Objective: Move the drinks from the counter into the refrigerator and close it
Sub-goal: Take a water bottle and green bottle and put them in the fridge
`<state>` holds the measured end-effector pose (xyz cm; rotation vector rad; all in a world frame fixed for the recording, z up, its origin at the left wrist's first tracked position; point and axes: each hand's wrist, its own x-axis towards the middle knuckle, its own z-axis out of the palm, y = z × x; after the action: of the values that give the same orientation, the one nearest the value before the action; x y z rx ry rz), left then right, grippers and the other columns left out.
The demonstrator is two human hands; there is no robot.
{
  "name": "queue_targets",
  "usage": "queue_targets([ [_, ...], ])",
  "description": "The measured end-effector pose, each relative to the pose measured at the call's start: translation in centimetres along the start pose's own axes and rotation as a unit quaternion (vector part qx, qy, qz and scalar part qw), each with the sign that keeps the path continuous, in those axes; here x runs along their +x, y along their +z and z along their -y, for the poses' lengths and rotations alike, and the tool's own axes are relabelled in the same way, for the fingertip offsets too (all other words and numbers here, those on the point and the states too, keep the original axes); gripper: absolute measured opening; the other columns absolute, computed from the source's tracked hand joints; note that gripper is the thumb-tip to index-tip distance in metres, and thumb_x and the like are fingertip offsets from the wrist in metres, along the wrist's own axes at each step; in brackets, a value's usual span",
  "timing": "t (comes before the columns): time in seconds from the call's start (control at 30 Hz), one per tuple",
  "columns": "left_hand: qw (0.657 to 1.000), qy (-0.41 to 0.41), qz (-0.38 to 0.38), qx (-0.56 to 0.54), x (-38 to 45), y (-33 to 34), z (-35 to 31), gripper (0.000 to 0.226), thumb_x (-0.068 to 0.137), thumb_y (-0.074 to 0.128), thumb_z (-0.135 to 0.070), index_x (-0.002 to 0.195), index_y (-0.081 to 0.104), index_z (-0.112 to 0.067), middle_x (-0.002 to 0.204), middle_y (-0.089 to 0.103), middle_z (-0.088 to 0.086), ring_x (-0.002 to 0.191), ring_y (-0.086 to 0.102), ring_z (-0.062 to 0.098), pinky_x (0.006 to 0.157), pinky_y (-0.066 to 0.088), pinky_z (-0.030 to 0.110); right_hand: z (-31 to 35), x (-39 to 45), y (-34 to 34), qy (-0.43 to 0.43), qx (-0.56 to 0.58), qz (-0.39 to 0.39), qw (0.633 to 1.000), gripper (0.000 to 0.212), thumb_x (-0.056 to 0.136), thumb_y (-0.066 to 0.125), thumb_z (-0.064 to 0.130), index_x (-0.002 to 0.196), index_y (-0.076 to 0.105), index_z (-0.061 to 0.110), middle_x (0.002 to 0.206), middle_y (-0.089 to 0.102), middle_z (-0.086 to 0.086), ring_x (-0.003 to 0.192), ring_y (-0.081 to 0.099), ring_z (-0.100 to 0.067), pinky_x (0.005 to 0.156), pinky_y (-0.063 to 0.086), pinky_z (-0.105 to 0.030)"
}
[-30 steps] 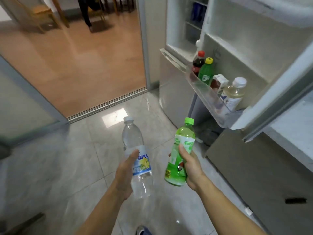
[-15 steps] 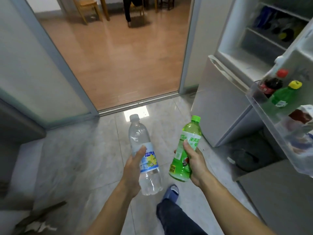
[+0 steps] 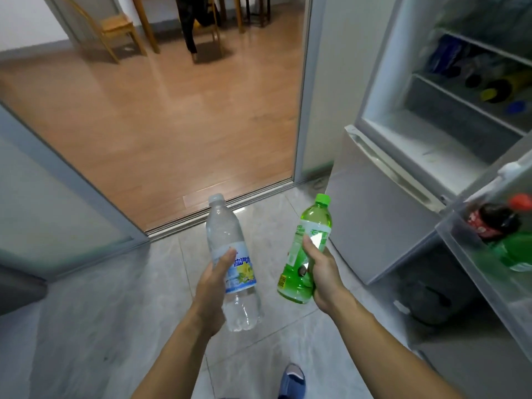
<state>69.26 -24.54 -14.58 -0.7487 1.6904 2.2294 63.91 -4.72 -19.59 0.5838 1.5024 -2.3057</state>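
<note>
With the refrigerator (image 3: 449, 90) open at right, each hand carries one drink upright by its middle — the left hand (image 3: 211, 283) wraps the clear water bottle (image 3: 233, 254), the right hand (image 3: 322, 269) the green bottle (image 3: 309, 249) — probably to shelve both in one trip.

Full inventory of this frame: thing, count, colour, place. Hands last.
water bottle: 1, clear, blue label, in left hand
green bottle: 1, green cap, in right hand
refrigerator: 1, white-grey, right, upper door open
door shelf: 1, clear, far right
cola bottle: 1, dark, red cap, in door shelf
green soda bottle: 1, in door shelf
chair: 1, wooden, far room
slipper: 1, blue, bottom edge
left hand: 1, grips water bottle
right hand: 1, grips green bottle
</note>
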Motion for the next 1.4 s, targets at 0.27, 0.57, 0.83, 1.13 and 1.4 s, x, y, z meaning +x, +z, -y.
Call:
queue_targets([
  [0.27, 0.997, -0.038, 0.065, -0.012, 11.7, 3.7, -5.0, 0.058, 0.07, 0.069, -0.047, 0.111, 0.065, -0.007, 0.087, 0.073, 0.015, 0.071, 0.071, 0.027, 0.063, 0.058, 0.036, 5.1, 7.2, -0.5, -0.039, 0.02, -0.096, 0.994, 0.048, 0.074, 0.075, 0.045, 0.113, 0.068, 0.018, 0.103, 0.076, -0.009, 0.093, 0.073, -0.028, 0.079, 0.059, -0.042],
  [0.57, 0.977, -0.051, 0.205, 0.039, 24.7, 10.0, -14.1, 0.061, 0.067, 0.078, -0.049, 0.112, 0.066, -0.009, 0.089, 0.072, 0.016, 0.074, 0.068, 0.03, 0.074, 0.054, 0.042, 13.4, 13.2, 2.1, -0.118, 0.063, -0.239, 0.962, 0.03, 0.09, 0.069, 0.029, 0.115, 0.066, 0.013, 0.11, 0.073, -0.016, 0.104, 0.069, -0.037, 0.095, 0.053, -0.055],
  [0.83, 0.938, -0.039, 0.333, 0.085, 30.8, 19.9, -19.6, 0.067, 0.068, 0.075, -0.052, 0.119, 0.064, -0.011, 0.095, 0.071, 0.014, 0.079, 0.069, 0.03, 0.068, 0.056, 0.041, 21.1, 14.5, 0.4, -0.219, 0.039, -0.34, 0.914, 0.024, 0.086, 0.074, 0.031, 0.108, 0.066, 0.027, 0.094, 0.078, 0.006, 0.093, 0.072, -0.018, 0.075, 0.054, -0.033],
  [1.13, 0.905, 0.026, 0.404, 0.132, 32.7, 35.1, -22.8, 0.065, 0.061, 0.082, -0.052, 0.109, 0.066, -0.011, 0.085, 0.074, 0.015, 0.072, 0.071, 0.031, 0.064, 0.056, 0.039, 31.9, 16.5, -7.2, -0.312, 0.053, -0.443, 0.839, 0.019, 0.084, 0.075, 0.036, 0.099, 0.063, 0.04, 0.1, 0.074, 0.007, 0.098, 0.069, -0.018, 0.082, 0.053, -0.037],
  [1.4, 0.866, 0.1, 0.459, 0.169, 33.8, 46.7, -25.5, 0.036, 0.077, 0.077, -0.046, 0.103, 0.067, -0.023, 0.089, 0.077, 0.004, 0.077, 0.075, 0.02, 0.058, 0.057, 0.028, 40.3, 17.8, -13.1, -0.362, 0.042, -0.521, 0.772, 0.026, 0.082, 0.076, 0.041, 0.102, 0.059, 0.039, 0.098, 0.07, 0.016, 0.093, 0.066, -0.005, 0.074, 0.049, -0.024],
])
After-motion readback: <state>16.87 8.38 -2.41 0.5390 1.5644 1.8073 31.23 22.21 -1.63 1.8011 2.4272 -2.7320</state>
